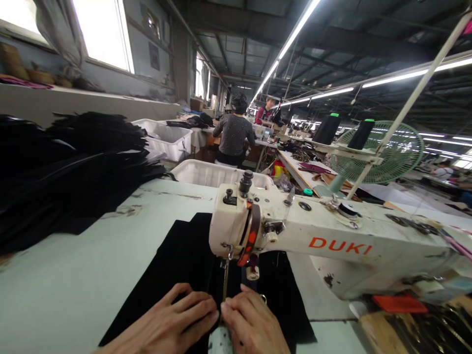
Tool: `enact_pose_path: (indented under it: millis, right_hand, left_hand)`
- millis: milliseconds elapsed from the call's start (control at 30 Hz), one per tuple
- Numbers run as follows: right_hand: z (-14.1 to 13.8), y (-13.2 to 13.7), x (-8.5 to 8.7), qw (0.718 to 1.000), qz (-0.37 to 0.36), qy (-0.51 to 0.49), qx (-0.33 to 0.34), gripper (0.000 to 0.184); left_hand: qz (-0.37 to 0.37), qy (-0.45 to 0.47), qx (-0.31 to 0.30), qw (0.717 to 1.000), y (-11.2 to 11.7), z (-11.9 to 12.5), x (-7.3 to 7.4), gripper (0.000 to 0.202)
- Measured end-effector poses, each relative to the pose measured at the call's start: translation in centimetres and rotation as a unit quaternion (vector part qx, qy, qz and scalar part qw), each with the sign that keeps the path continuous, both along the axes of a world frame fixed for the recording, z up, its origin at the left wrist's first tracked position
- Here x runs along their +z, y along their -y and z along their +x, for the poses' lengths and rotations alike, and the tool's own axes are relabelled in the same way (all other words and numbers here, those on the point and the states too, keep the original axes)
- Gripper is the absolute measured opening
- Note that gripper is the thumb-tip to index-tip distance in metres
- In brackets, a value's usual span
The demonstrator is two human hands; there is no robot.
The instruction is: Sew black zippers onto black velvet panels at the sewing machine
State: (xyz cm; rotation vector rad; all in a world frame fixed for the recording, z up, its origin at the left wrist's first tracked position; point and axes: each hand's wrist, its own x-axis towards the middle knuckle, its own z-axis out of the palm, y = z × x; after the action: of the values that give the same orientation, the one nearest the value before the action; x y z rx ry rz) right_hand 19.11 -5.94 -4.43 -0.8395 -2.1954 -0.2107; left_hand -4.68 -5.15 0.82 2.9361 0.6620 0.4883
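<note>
A tall pile of black cut pieces [73, 167] is sitting at the left of the table [66, 290], so plenty looks left to sew. Under the DUKI sewing machine [332, 246] one black fabric panel [177, 265] is lying flat, mostly beyond the needle [225, 280], suggesting this seam is nearing its end. The left hand [169, 324] and right hand [252, 324] are pressing its near edge, fingers stretched flat, gripping nothing.

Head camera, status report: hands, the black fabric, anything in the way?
Left hand and right hand both pressing on black fabric, fingertips together before the needle. Fabric flat under sewing machine head. Stack of black pieces at left, apart from it.
</note>
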Motion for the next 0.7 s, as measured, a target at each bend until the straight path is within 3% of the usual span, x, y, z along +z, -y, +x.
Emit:
enact_pose_path:
  millis: [200,467,700]
  right_hand:
    - [0.1,-1.1,1.6,0.998,-0.061,-0.012,-0.002,0.027]
    - [0.7,-2.6,1.5,0.994,-0.102,-0.018,-0.020,0.058]
    - [0.3,-3.2,1.7,0.971,-0.167,-0.054,-0.163,0.038]
  left_hand:
    - [0.016,-0.055,0.049,0.997,-0.7,-0.4,-1.1,0.069]
    - [0.019,-0.042,0.044,0.998,-2.6,0.6,1.1,0.061]
    - [0.055,-0.024,0.041,0.997,-3.3,1.0,1.7,0.059]
